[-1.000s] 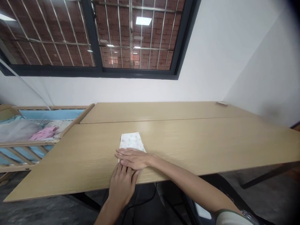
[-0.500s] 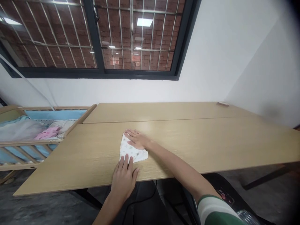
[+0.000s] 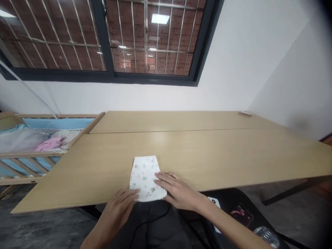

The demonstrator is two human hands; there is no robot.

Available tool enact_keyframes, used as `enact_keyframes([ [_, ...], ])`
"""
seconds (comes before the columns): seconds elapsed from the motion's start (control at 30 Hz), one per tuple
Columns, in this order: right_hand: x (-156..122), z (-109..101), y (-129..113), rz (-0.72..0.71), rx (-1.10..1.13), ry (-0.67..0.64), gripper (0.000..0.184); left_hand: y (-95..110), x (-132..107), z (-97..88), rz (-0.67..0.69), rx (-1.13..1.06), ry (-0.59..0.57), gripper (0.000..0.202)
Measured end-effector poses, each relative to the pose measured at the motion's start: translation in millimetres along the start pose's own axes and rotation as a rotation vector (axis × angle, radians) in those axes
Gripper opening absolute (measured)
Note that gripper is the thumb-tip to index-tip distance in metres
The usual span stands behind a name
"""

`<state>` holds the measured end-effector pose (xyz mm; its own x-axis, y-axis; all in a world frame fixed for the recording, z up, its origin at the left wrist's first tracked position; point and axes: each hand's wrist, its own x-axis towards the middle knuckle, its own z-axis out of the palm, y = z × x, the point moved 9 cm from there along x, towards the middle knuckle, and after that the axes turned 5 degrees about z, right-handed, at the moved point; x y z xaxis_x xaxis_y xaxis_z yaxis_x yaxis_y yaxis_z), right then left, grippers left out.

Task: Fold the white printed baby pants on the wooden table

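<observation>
A small white cloth with tiny prints [image 3: 144,173], folded into a rectangle, lies flat at the near edge of the light wooden table [image 3: 207,152]. My left hand [image 3: 118,207] rests at its near left corner, fingers stretched, fingertips touching the cloth. My right hand [image 3: 178,190] lies flat on the cloth's near right part, fingers spread and pointing left. Neither hand grips anything.
A wooden crib [image 3: 38,148] with blue lining and pink and white clothes stands at the left, against the table. A small flat object [image 3: 245,113] lies at the table's far right. A phone [image 3: 240,215] and a clear bottle [image 3: 267,237] sit below at the right.
The cloth went from a triangle-like fold under my right hand to a flat rectangle nearer the table edge. Both hands drew back toward me to its near corners.
</observation>
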<state>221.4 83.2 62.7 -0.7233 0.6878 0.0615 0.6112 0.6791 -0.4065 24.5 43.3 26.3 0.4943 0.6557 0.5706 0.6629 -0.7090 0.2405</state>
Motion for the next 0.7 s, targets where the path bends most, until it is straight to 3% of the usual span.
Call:
enact_keyframes([
  [0.1,6,-12,9,0.086,0.091,0.086,0.033,-23,18,-8.4,-0.200,-0.168,0.059,0.021],
  [0.2,23,-26,29,0.255,0.173,0.173,0.032,-48,48,-11.8,-0.420,-0.243,0.071,0.028],
  [0.27,34,-30,44,0.353,0.213,0.233,0.034,-62,73,-14.3,-0.486,-0.253,0.096,0.033],
  [0.4,53,-27,73,0.479,0.229,0.373,0.024,-87,113,-5.4,-0.502,-0.191,0.101,0.033],
  [0.5,61,-18,95,0.556,0.214,0.432,0.019,-98,124,12.4,-0.488,-0.123,0.052,0.028],
  [0.6,63,-16,107,0.581,0.255,0.506,0.023,-97,121,22.1,-0.493,-0.075,0.048,0.030],
  [0.7,57,-31,94,0.516,0.194,0.670,0.039,-78,118,17.0,-0.443,0.038,0.124,0.046],
])
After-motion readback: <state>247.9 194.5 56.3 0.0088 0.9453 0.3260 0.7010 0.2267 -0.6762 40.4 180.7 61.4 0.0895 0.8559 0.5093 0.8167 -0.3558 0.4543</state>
